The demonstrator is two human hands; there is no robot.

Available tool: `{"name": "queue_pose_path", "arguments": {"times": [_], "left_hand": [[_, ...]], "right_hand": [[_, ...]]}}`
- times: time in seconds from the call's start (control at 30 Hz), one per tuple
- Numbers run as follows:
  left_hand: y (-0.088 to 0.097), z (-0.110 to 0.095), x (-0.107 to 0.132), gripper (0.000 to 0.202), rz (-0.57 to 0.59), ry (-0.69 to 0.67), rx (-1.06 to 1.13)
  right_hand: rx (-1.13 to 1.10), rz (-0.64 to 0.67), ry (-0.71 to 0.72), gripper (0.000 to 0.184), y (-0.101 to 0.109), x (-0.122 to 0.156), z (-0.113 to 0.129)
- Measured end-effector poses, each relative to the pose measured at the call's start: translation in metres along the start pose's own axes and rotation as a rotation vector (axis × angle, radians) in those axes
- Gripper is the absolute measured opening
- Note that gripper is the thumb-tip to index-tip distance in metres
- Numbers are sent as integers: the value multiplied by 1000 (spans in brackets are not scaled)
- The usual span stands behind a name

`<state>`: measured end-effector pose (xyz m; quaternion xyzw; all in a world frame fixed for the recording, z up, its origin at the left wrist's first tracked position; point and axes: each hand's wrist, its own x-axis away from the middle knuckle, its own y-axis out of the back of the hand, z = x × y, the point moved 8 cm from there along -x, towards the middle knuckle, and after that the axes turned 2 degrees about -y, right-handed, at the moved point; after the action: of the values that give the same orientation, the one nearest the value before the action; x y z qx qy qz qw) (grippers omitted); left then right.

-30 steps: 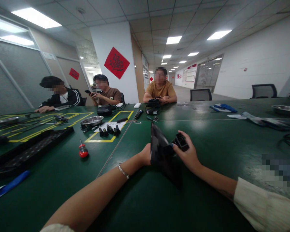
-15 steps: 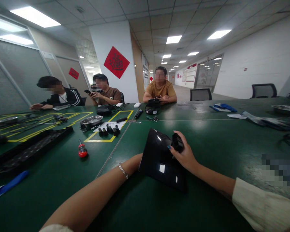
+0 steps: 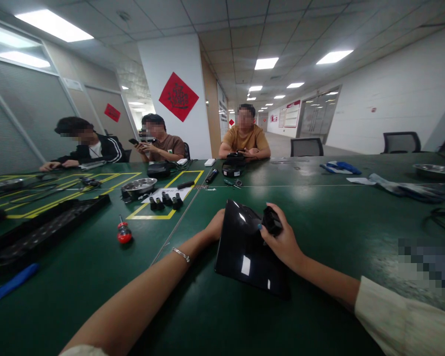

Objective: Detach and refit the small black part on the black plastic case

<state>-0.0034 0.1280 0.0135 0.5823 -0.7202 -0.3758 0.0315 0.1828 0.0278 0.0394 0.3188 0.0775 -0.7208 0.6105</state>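
A glossy black flat panel point(image 3: 241, 247) is tilted over the table in front of me, reflecting the ceiling lights. My right hand point(image 3: 282, 240) is closed round a chunky black part point(image 3: 272, 221) at the panel's upper right, thumb on the near side. Whether that part is fixed to the panel I cannot tell. At the panel's left edge, my left hand point(image 3: 217, 223) reaches behind it. The panel hides its fingers. A silver bracelet point(image 3: 181, 254) circles my left wrist.
Left of the panel stand a red-and-black screwdriver point(image 3: 124, 233), several black cylindrical parts point(image 3: 166, 200), a metal bowl point(image 3: 139, 186) and a long black tray point(image 3: 44, 228). Blue-and-white gloves point(image 3: 341, 168) lie at the right. Several people sit across the green table point(image 3: 326, 217).
My left hand has moved up along the panel's left edge, and more of it shows. The right hand keeps its hold on the black part. The view has shifted slightly.
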Motion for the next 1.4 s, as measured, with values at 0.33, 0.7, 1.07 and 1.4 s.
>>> {"name": "queue_pose_path", "arguments": {"times": [0.33,0.7,1.07,1.4], "left_hand": [[58,75,-5,21,-632,375,356],[55,73,-2,19,-628,392,274],[54,71,-2,20,-608,374,277],[59,63,3,19,-667,377,324]], "right_hand": [[166,305,163,66,-39,-8,6],[786,159,490,64,-52,68,84],[845,589,482,56,-86,64,45],[876,770,598,52,-93,66,63]]}}
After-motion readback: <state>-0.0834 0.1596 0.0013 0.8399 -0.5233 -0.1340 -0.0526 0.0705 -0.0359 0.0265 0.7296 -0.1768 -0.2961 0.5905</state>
